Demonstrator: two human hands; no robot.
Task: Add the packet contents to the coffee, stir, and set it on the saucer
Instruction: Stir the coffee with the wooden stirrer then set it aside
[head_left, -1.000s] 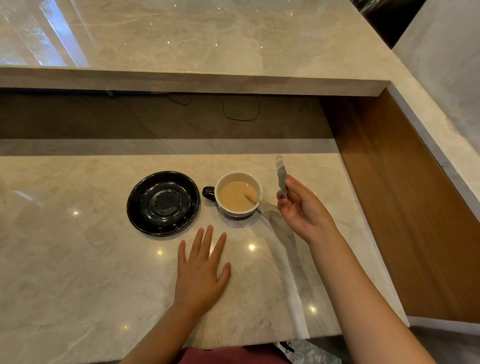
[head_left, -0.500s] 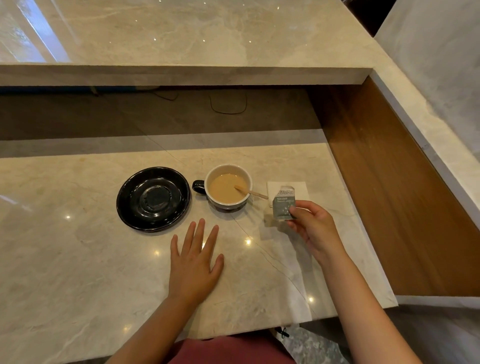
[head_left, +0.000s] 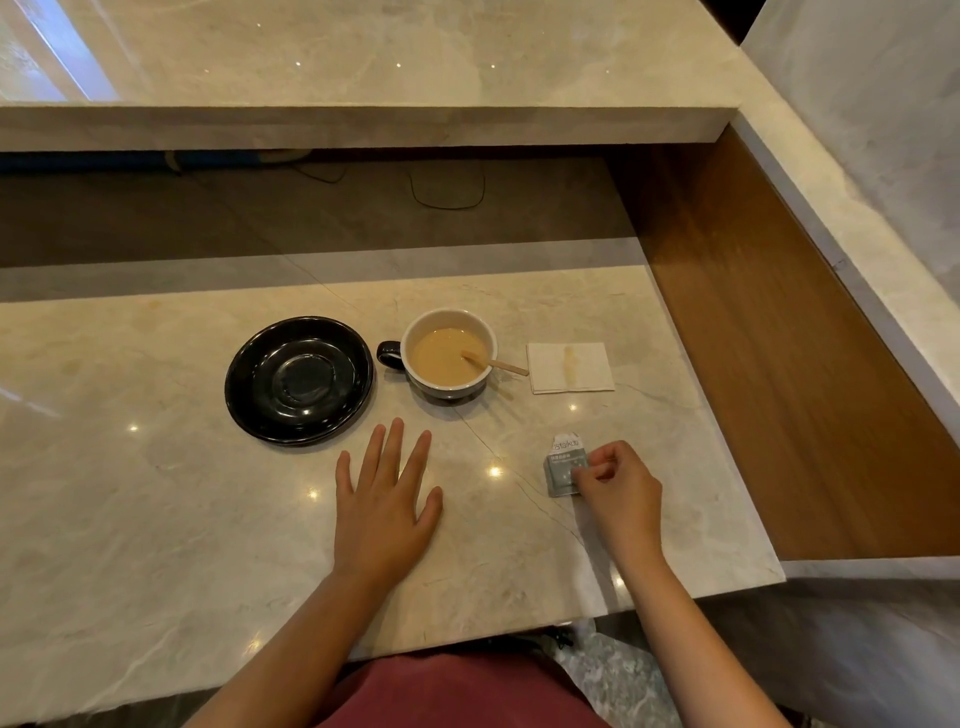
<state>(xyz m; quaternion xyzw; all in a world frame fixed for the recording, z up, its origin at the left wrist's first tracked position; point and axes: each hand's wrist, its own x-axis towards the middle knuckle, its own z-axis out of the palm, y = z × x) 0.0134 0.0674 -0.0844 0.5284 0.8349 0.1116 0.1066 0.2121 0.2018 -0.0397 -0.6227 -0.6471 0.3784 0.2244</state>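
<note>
A white cup (head_left: 450, 355) with a dark handle holds milky coffee and stands on the marble counter, with a wooden stirrer (head_left: 496, 363) leaning over its right rim. To its left lies an empty black saucer (head_left: 300, 381). A small grey packet (head_left: 565, 464) with a torn top lies flat on the counter to the lower right of the cup. My right hand (head_left: 618, 486) pinches the packet's right edge with curled fingers. Below the cup, my left hand (head_left: 385, 501) rests flat on the counter, fingers spread, holding nothing.
A white napkin (head_left: 570, 367) with a brown stain lies right of the cup. A raised marble ledge (head_left: 363, 124) runs across the back, with a dark recess and cables under it. A wooden panel (head_left: 779, 364) drops off beyond the counter's right edge.
My right hand brought the packet from upright beside the cup down toward me and to the counter. The napkin it hid has come into sight. The left hand stayed put.
</note>
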